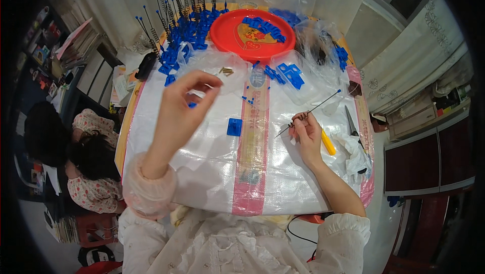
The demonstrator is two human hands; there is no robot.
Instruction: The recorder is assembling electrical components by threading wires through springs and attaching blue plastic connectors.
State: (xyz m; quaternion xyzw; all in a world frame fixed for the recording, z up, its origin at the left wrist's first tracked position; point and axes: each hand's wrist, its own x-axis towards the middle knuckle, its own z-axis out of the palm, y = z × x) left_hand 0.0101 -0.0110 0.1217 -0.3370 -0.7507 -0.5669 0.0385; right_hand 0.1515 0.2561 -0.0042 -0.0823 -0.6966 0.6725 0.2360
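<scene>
My right hand [307, 135] grips a thin dark rod with a coiled spring [323, 102], tilted up to the right, with a small blue bead at its upper end. Its lower end points down toward the table's middle. Over the left part of the table, my left hand [188, 107] is raised, thumb and forefinger drawn close in a pinch; anything between them is too small to make out. Between the hands lies a square blue plastic piece [234, 127]. Small brass-coloured pins [226, 71] rest on clear plastic just beyond my left fingertips. Tiny blue beads [248, 100] are scattered nearby.
A red round tray [218, 41] holding blue parts stands at the back. Left of it, many spring rods stand upright in blue bases [189, 34]. Blue clips [290, 75] lie on plastic bags. A yellow handle [328, 143], scissors [352, 122] and crumpled tissue [351, 150] lie at right. Two people [93, 158] sit left.
</scene>
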